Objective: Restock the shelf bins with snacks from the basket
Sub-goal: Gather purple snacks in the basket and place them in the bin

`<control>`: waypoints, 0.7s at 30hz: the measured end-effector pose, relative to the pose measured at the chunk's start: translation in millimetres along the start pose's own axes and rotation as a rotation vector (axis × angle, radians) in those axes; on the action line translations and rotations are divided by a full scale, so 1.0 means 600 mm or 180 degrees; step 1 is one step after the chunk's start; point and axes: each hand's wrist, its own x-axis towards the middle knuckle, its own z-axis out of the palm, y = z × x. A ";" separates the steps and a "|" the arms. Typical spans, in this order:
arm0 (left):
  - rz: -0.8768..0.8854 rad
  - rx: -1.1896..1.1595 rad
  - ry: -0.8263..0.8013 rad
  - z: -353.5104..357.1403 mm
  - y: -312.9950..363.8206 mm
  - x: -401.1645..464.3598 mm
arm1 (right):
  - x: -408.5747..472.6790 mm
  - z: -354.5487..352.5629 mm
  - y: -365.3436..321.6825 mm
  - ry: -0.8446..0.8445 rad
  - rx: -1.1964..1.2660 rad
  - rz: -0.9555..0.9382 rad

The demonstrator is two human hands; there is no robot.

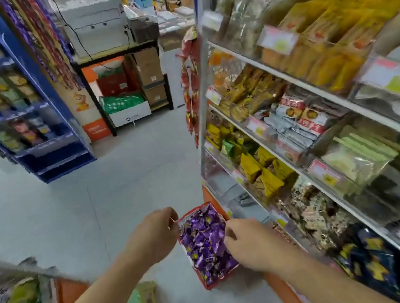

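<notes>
down on the floor, at the foot of the shelf (289, 104), sits the red basket (206, 284), heaped with purple-wrapped snacks (202, 237). both bare arms reach to it from the near edge. the left hand (153, 233) is at the basket's left rim, fingers curled, thumb and forefinger seeming to pinch the rim's far corner, though blur keeps the grip from being sure. the right hand (250, 242) is over the basket's right side, fingers bent down into the snacks; whether it holds any i cannot tell. right of the basket rise the shelf's clear bins: yellow packs (262, 171) just above it, red-and-white packs (301, 115) higher, orange packs (344, 18) near the top, dark blue starred packs (376, 263) nearest the camera. a string of red sachets (191, 81) hangs at the shelf's end. left of the basket lies grey floor (74, 206), a blue stand (23, 111) beyond it. behind the basket, far off, a black rack (124, 85) holds boxes.
</notes>
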 end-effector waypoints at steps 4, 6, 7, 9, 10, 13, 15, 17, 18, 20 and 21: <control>0.0367 0.0272 -0.0425 0.014 0.001 0.145 | 0.093 0.018 0.021 0.0178 0.0386 0.0548; 0.0569 0.0377 -0.0687 0.028 0.003 0.205 | 0.129 0.032 0.033 0.0153 0.0548 0.0757; 0.0643 0.0421 -0.0818 0.035 0.006 0.232 | 0.147 0.039 0.040 0.0143 0.0619 0.0848; 0.0791 0.0506 -0.1040 0.051 0.008 0.284 | 0.185 0.053 0.054 0.0151 0.0726 0.1015; 0.0859 0.0563 -0.1135 0.062 0.007 0.309 | 0.206 0.063 0.062 0.0170 0.0734 0.1096; 0.1044 0.0656 -0.1345 0.105 -0.008 0.385 | 0.270 0.094 0.089 0.0203 0.0925 0.1342; 0.1090 0.0654 -0.1488 0.141 -0.030 0.433 | 0.316 0.123 0.105 0.0164 0.1073 0.1475; 0.1180 0.0708 -0.1611 0.175 -0.048 0.476 | 0.359 0.154 0.118 0.0185 0.1183 0.1616; 0.1214 0.0746 -0.1714 0.193 -0.057 0.498 | 0.382 0.172 0.125 0.0201 0.1272 0.1731; 0.1348 0.0803 -0.1898 0.230 -0.074 0.544 | 0.430 0.210 0.136 0.0200 0.1416 0.1999; 0.1430 0.0836 -0.2020 0.256 -0.088 0.573 | 0.459 0.235 0.143 0.0189 0.1465 0.2118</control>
